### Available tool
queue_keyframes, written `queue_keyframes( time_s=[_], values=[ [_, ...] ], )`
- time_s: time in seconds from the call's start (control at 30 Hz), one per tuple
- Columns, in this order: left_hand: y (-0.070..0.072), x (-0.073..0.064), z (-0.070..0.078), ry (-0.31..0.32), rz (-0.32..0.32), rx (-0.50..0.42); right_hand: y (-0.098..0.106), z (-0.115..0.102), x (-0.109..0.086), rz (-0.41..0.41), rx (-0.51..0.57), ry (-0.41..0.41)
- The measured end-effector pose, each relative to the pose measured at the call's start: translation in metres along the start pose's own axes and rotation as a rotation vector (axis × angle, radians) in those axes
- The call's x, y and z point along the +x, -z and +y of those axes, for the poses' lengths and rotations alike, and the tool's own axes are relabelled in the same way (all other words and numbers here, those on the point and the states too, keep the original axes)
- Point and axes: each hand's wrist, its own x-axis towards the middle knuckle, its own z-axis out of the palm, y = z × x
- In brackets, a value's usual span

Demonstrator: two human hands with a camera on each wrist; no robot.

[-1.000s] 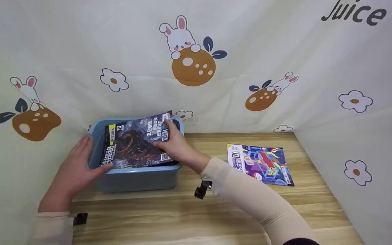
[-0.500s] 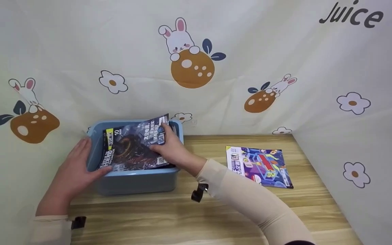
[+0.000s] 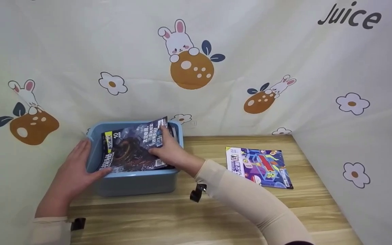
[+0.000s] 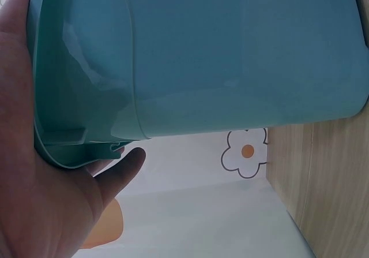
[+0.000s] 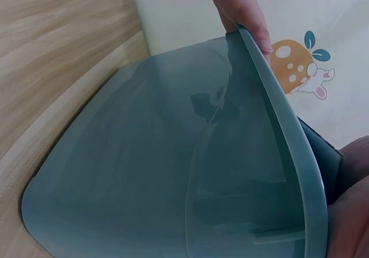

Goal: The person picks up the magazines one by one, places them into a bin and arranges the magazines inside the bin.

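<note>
A blue plastic bin (image 3: pixel 136 183) stands on the wooden tabletop. Inside it lies a dark magazine (image 3: pixel 131 149) with white lettering and a yellow label, its upper right corner raised near the back rim. My right hand (image 3: pixel 172 149) holds this magazine by its right side, thumb on the cover and the other fingers reaching to its far edge. At the bin's front left corner, my left hand (image 3: pixel 73 173) rests with straight fingers along the outer side and thumb over the front rim. The left wrist view shows that hand (image 4: pixel 52 194) against the bin's rim.
Right of the bin, a purple and blue magazine (image 3: pixel 260 167) lies flat on the wooden tabletop (image 3: pixel 209 217). Behind and beside the table hangs a pale curtain (image 3: pixel 141 61) printed with rabbits, oranges and flowers.
The dark magazine has shifted slightly left and lower in the bin, my right hand moving along with it. The left hand keeps its place at the bin's corner.
</note>
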Motion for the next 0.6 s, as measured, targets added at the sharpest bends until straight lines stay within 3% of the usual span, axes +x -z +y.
queue_keyframes(
  time_s=[0.43, 0.6],
  values=[
    [-0.002, -0.002, 0.001, 0.018, -0.007, 0.005, 0.006, 0.003, -0.002, -0.029, 0.008, 0.006],
    [-0.002, 0.0, 0.001, 0.022, -0.012, 0.008, 0.014, 0.0, -0.008, 0.024, -0.106, 0.064]
  ],
)
